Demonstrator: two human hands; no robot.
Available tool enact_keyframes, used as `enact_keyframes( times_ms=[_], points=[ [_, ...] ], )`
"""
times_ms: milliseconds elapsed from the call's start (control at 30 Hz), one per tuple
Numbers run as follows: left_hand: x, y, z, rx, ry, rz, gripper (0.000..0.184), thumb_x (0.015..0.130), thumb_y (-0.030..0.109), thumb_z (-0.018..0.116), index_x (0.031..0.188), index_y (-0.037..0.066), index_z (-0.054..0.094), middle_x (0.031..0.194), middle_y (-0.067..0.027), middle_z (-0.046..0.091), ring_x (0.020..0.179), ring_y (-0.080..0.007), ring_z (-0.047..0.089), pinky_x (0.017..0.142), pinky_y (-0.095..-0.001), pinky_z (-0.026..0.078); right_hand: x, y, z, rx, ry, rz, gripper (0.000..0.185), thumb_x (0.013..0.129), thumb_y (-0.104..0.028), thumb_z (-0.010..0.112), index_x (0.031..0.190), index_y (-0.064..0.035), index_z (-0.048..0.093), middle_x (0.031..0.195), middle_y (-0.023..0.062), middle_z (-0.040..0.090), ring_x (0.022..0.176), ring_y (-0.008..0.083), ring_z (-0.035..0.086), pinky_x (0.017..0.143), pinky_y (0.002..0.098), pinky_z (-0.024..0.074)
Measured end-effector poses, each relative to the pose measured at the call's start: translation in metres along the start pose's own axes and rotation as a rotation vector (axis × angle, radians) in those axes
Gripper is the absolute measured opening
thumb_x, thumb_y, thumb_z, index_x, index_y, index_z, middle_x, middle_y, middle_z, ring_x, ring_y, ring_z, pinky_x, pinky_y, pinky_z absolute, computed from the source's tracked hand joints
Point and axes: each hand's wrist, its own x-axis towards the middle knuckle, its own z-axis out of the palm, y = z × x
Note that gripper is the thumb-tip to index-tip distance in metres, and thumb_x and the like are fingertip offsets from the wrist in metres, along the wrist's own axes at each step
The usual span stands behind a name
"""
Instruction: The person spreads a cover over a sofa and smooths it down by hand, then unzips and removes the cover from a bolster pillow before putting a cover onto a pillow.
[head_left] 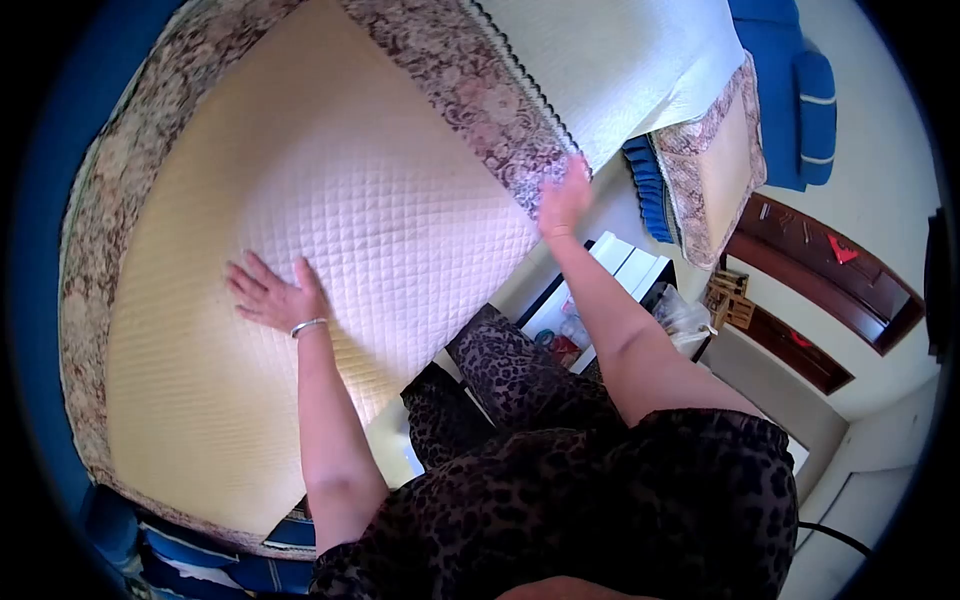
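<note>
A quilted cream sofa cover with a floral border lies over a blue sofa. On its quilted middle my left hand rests flat, fingers spread, a silver bracelet at the wrist. My right hand is at the border's outer edge, near the dark braided trim. It is smeared by motion, so whether its fingers grip the fabric cannot be made out. Just beyond that edge, a pale cloth covers another surface.
A white table with a plastic bag stands on the right, beside my right forearm. Behind it is a seat with a similar floral-edged cover. Blue cushions and a dark wooden door are farther right.
</note>
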Motion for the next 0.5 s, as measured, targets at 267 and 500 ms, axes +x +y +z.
enact_keyframes(
  times_ms=[267, 500],
  points=[
    [0.002, 0.002, 0.008, 0.035, 0.038, 0.015, 0.082, 0.084, 0.054, 0.049, 0.150, 0.015, 0.018, 0.157, -0.0127, 0.005, 0.145, -0.0314, 0.003, 0.112, -0.0583, 0.005, 0.025, -0.004, 0.003, -0.376, 0.178, -0.253, 0.059, 0.086, -0.029, 0.055, 0.135, 0.0011, 0.039, 0.144, 0.0182, 0.034, 0.131, 0.0319, 0.034, 0.109, 0.0490, 0.0190],
    [0.003, 0.001, 0.001, 0.037, -0.025, 0.024, 0.083, 0.085, 0.055, 0.047, 0.149, 0.013, 0.015, 0.156, -0.0151, 0.004, 0.144, -0.0334, 0.000, 0.111, -0.0602, 0.005, 0.007, -0.029, 0.007, -0.123, 0.153, -0.140, 0.059, 0.087, -0.032, 0.055, 0.137, -0.0036, 0.040, 0.144, 0.0166, 0.035, 0.132, 0.0329, 0.033, 0.109, 0.0591, 0.0149]
  ],
)
